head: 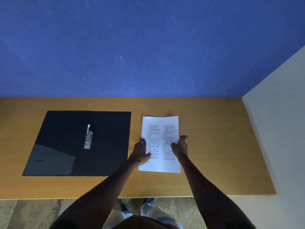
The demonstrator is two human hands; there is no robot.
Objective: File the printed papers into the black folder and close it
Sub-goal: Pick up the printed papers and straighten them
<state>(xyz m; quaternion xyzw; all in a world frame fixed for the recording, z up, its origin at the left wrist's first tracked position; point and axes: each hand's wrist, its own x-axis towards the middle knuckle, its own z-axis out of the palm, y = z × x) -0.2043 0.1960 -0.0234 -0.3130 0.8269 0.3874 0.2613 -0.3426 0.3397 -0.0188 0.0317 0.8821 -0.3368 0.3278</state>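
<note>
Right of the open black folder (pixel 79 142), the printed papers (pixel 160 144) lie thin and floppy; left hand (pixel 141 151) and right hand (pixel 180 147), fingers spread, bracket the 2 long edges.

Two columns of small print cover the top sheet of the printed papers (pixel 160 142), right of the black folder (pixel 79 142); none is legible.
</note>
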